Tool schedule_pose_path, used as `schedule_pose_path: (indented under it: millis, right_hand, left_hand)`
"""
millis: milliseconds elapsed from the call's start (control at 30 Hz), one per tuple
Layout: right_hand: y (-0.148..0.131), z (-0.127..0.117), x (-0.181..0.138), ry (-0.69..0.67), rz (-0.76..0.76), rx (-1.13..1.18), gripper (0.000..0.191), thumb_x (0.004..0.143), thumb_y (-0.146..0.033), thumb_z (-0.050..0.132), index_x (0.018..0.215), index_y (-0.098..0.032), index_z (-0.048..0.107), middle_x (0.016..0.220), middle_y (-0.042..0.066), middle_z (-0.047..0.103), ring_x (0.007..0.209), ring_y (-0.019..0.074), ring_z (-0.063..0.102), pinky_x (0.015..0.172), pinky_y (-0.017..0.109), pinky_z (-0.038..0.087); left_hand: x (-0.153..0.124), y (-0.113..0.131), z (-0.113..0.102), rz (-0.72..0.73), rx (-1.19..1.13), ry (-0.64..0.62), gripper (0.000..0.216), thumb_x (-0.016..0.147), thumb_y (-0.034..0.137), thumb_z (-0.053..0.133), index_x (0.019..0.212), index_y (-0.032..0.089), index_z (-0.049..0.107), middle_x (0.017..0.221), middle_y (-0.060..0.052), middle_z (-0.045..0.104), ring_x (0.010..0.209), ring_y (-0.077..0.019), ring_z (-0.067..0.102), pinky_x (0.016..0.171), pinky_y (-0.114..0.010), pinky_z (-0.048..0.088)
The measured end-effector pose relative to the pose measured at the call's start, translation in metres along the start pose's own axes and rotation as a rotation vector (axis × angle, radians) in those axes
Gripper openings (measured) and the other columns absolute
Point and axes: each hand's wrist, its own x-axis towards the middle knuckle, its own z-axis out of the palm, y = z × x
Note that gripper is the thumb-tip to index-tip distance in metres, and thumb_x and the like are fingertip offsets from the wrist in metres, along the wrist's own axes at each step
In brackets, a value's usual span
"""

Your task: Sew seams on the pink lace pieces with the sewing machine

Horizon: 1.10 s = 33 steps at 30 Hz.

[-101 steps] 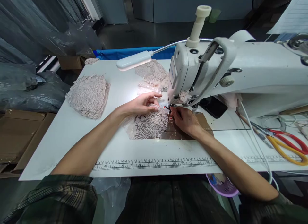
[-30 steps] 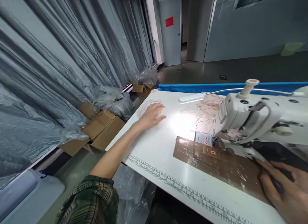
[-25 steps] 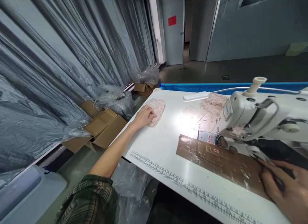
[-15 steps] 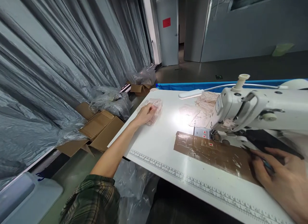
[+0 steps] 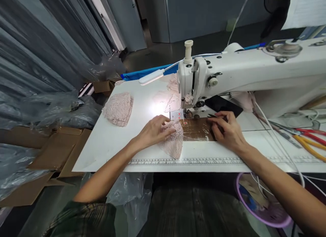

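Note:
My left hand (image 5: 156, 132) is closed on a pale pink lace piece (image 5: 175, 143), thumb on top, at the left end of the brown plate (image 5: 197, 130). The lace piece hangs toward the ruler marks at the table's front. My right hand (image 5: 226, 130) rests over the plate's right end, fingers curled round small thread snips (image 5: 211, 115); only their dark tips show. Just behind the plate are the needle and presser foot of a white sewing machine (image 5: 244, 72). Another pink lace piece (image 5: 118, 108) lies on the table's left side.
More pink lace (image 5: 168, 97) lies behind the needle, under a lit lamp (image 5: 152, 77). Orange-handled scissors (image 5: 309, 147) and red-handled tools lie at the right. A purple basket (image 5: 278, 224) stands below the table. Cardboard boxes (image 5: 57, 148) and plastic are on the floor at left.
My left hand has moved right from the lace pile, bringing one piece to the plate. My right hand stays at the plate with the snips. The view has turned right.

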Motion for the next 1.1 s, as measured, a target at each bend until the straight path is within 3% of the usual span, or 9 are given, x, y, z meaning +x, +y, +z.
schedule_pose_path:
  millis: [200,400,500,600,700,800,933,1100]
  right_hand:
    - [0.000,-0.001,-0.002,-0.011,-0.040,0.015,0.026,0.088,-0.020,0.047,0.104,-0.018,0.068,0.111,0.013,0.054,0.094,0.0215,0.058,0.073,0.036,0.053]
    - [-0.020,-0.003,0.006,-0.045,-0.037,0.199,0.026,0.089,-0.023,0.047,0.100,-0.019,0.070,0.103,0.012,0.060,0.094,0.0211,0.060,0.080,0.038,0.053]
    - [-0.045,-0.005,0.018,-0.200,0.013,0.449,0.028,0.090,-0.029,0.052,0.111,-0.020,0.068,0.110,0.011,0.064,0.107,0.0226,0.060,0.093,0.041,0.050]
    - [-0.067,-0.005,0.030,-0.397,0.030,0.763,0.042,0.090,-0.036,0.058,0.129,-0.019,0.059,0.125,0.011,0.061,0.119,0.0229,0.055,0.102,0.041,0.044]
    - [-0.079,-0.004,0.035,-0.695,0.080,1.093,0.044,0.089,-0.037,0.061,0.127,-0.016,0.059,0.109,0.008,0.067,0.102,0.0180,0.062,0.089,0.033,0.051]
    - [-0.080,-0.001,0.035,-0.990,0.187,1.307,0.031,0.085,-0.034,0.065,0.108,-0.013,0.065,0.084,0.001,0.066,0.073,0.0101,0.059,0.068,0.022,0.050]
    - [-0.066,0.002,0.039,-1.000,0.302,1.211,0.029,0.083,-0.030,0.066,0.107,-0.014,0.066,0.092,0.001,0.066,0.074,0.0087,0.057,0.068,0.020,0.048]
    - [-0.043,0.006,0.057,-0.818,0.232,0.622,0.042,0.082,-0.032,0.067,0.121,-0.017,0.064,0.101,0.004,0.068,0.083,0.0143,0.059,0.077,0.027,0.047]
  left_hand:
    - [0.024,-0.021,0.017,-0.126,0.039,0.081,0.018,0.090,0.036,0.059,0.086,0.019,0.060,0.088,-0.002,0.059,0.074,-0.0151,0.057,0.064,-0.028,0.045]
    - [0.018,-0.008,0.020,-0.023,-0.098,0.174,0.017,0.091,0.030,0.056,0.084,0.017,0.063,0.085,-0.004,0.061,0.076,-0.0152,0.056,0.064,-0.027,0.044]
    - [0.011,0.015,0.018,0.029,-0.297,0.019,0.017,0.093,0.030,0.053,0.084,0.016,0.059,0.076,-0.002,0.061,0.065,-0.0115,0.054,0.058,-0.024,0.042]
    - [0.000,0.042,0.013,-0.013,-0.565,-0.159,0.020,0.095,0.036,0.052,0.085,0.018,0.055,0.065,0.003,0.054,0.055,-0.0083,0.048,0.051,-0.020,0.037]
    - [-0.010,0.057,0.001,-0.118,-0.767,-0.204,0.024,0.093,0.041,0.054,0.086,0.019,0.054,0.057,0.007,0.043,0.046,-0.0061,0.035,0.042,-0.018,0.027]
    - [-0.016,0.053,-0.014,-0.223,-0.822,-0.143,0.024,0.089,0.042,0.060,0.088,0.018,0.059,0.056,0.006,0.044,0.043,-0.0051,0.031,0.038,-0.018,0.022]
    - [-0.013,0.027,-0.024,-0.324,-0.777,-0.024,0.028,0.085,0.045,0.064,0.087,0.018,0.061,0.062,0.002,0.054,0.048,-0.0074,0.043,0.041,-0.018,0.031]
    - [0.006,-0.005,-0.021,-0.323,-0.453,0.093,0.027,0.083,0.043,0.065,0.085,0.017,0.063,0.063,0.000,0.057,0.054,-0.0093,0.048,0.047,-0.018,0.035]
